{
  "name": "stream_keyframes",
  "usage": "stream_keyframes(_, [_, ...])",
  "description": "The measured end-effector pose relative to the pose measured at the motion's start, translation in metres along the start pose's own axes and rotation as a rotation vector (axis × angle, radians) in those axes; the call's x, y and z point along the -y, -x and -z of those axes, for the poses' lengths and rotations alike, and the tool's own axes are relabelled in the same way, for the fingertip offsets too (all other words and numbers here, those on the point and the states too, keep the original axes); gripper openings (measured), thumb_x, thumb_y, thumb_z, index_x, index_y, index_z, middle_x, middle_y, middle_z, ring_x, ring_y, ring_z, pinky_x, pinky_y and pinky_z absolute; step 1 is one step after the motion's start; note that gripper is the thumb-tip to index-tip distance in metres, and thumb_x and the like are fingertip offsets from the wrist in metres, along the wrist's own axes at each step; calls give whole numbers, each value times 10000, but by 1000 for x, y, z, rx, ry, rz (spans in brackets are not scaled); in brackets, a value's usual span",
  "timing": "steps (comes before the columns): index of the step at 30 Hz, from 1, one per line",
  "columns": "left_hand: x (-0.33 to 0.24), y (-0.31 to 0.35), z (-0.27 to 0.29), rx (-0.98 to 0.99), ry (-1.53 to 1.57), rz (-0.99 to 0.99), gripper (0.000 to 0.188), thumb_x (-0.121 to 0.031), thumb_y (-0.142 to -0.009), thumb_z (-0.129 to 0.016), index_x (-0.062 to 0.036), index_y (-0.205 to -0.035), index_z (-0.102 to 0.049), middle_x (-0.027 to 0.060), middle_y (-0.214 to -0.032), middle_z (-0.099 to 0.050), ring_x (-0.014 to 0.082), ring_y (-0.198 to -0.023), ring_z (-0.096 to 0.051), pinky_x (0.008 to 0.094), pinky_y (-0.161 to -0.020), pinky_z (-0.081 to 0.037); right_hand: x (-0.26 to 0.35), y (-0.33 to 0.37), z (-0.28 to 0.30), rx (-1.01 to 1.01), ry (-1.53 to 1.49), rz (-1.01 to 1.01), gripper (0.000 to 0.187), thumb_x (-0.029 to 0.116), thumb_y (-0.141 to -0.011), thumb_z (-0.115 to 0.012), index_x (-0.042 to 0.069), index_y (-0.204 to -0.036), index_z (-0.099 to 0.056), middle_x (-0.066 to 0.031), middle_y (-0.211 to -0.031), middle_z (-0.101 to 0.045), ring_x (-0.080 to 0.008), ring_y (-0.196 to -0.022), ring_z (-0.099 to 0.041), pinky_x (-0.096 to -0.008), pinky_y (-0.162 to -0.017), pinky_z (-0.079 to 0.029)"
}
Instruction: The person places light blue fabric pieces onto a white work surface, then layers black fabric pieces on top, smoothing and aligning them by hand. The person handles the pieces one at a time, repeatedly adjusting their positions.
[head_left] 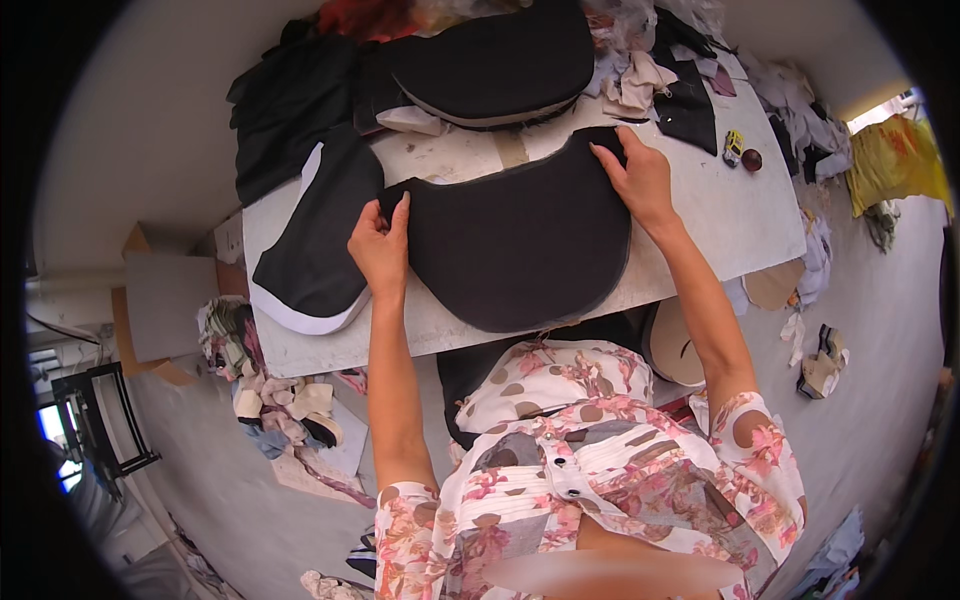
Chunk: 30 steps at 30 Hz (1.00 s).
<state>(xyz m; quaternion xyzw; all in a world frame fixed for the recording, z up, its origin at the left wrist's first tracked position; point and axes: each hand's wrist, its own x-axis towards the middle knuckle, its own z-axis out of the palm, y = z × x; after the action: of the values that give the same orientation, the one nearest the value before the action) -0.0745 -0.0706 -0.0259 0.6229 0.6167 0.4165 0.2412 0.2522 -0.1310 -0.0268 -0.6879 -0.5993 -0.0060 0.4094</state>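
A black curved fabric panel (520, 240), with a scooped far edge and a rounded near edge, is stretched between my hands above the table's near side. My left hand (382, 243) pinches its left upper corner, thumb on top. At the right upper corner, my right hand (642, 178) grips the panel the same way; the fingers beneath are hidden. Left of my left hand lies another black panel (320, 235) on a white backing piece (300, 318). Beyond the held panel sits a thick stack of similar black panels (495, 65).
The pale worktable (740, 235) carries black cloth (290, 120) at the far left and fabric scraps (640, 85) at the far right. A small toy car (733, 148) and a dark round object (751, 160) lie near its right edge. Scraps (290, 405) pile beside the table's left side.
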Motion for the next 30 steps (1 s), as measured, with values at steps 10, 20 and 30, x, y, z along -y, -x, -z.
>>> stream_keyframes(10, [-18,5,14,12,18,103,402,-285,-876,-721,-30,-1172,-625,-6,-710,-599,60,-639,-548,219,-552,-402,16,-7,16,29,190,10,422,351,-849,-690,64,-1137,-576,-154,-951,-660,-322,-860,-641,-398,-714,-505])
stream_keyframes(20, [-34,43,-1,379,-479,-619,571,-456,-894,-585,-193,-1394,-503,144,-1536,-290,376,-1434,-197,536,-1154,-106,48,33,12,417,327,322,659,553,-904,-522,187,-1440,-408,-176,-1518,-281,-398,-1424,-181,-560,-1155,-98])
stream_keyframes(30, [-27,47,0,352,-330,-589,654,-496,-863,-609,-180,-1418,-468,175,-1534,-275,386,-1440,-172,542,-1157,-84,54,25,16,411,319,349,586,430,-876,-614,147,-1371,-483,-166,-1494,-327,-379,-1412,-220,-548,-1144,-144])
